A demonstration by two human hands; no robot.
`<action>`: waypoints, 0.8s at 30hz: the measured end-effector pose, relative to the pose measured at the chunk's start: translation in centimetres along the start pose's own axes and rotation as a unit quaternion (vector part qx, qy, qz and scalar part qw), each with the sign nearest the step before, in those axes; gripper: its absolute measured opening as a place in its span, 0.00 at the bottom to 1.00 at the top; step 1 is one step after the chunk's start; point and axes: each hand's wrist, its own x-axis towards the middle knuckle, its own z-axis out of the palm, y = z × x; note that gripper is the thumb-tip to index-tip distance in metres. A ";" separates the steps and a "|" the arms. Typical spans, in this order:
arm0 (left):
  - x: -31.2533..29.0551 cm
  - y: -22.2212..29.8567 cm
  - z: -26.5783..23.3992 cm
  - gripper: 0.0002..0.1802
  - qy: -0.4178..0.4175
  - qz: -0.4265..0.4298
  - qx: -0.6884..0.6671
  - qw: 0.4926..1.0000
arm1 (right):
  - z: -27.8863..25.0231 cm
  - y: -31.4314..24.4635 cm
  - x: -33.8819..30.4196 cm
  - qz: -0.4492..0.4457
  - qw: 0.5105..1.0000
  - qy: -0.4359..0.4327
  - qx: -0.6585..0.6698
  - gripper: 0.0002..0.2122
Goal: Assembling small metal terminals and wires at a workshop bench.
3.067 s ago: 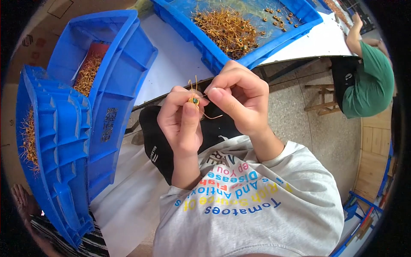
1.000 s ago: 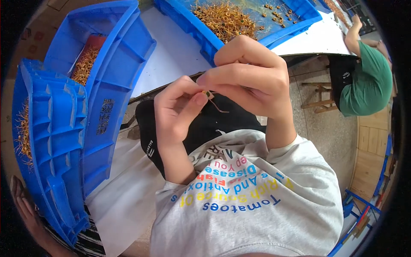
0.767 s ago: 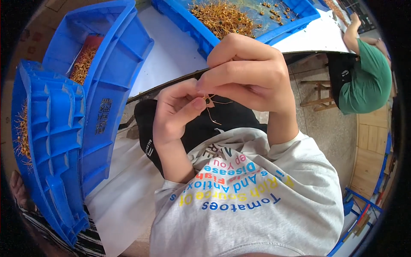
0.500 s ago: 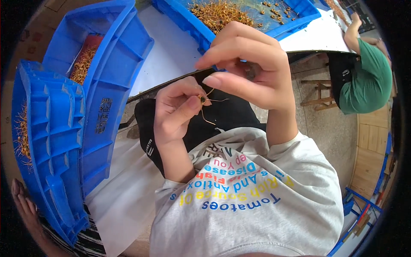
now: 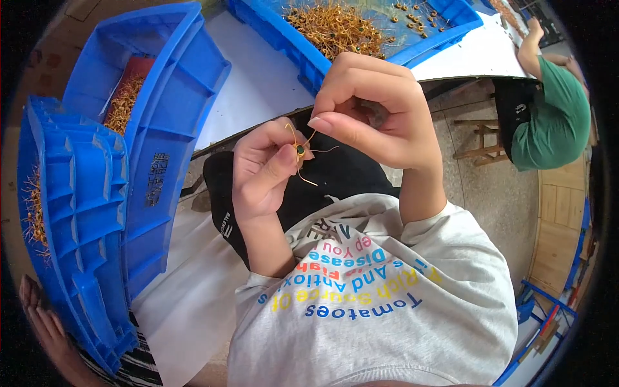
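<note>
At the far left rim, another person's hand (image 5: 42,316) shows beside a blue crate (image 5: 84,219) with thin golden wire pieces (image 5: 35,219) at its outer side. Next comes a second blue crate (image 5: 164,148), standing by the left end of the white surface (image 5: 248,84), with more golden pieces (image 5: 124,106) lying inside.

Just off the near edge of the surface, above the lap, the person's left hand (image 5: 261,171) pinches a small golden wire piece (image 5: 300,150) between thumb and forefinger. Its dark green middle, turned partly aside half a second ago, now faces up more plainly, with thin wires fanning out around it.

To the right, the right hand (image 5: 383,113) has changed most: its thumb and forefinger, spread apart a moment ago, now come together at the tip of one wire (image 5: 311,137), apparently gripping it. The piece is thus held at two places, body and wire end, while the other wires stick out free.

Beyond the right hand, toward the surface's far edge, a blue tray (image 5: 445,40) holds a tangled heap (image 5: 332,32) and, right of it, loose small rings (image 5: 416,19). Farther right sits a person in green (image 5: 551,116) near a wooden stool (image 5: 480,142).
</note>
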 end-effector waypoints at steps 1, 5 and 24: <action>0.0 0.0 0.0 0.06 0.004 -0.003 0.000 1.000 | 0.0 -0.2 0.0 0.004 1.000 0.002 -0.001 0.03; -0.2 0.3 0.2 0.06 0.023 -0.012 0.018 1.000 | 0.3 -1.0 0.1 0.004 1.000 0.011 -0.015 0.03; -0.1 0.0 -0.3 0.05 0.025 0.008 -0.038 0.999 | 0.7 -1.5 0.2 0.011 0.999 0.036 -0.014 0.06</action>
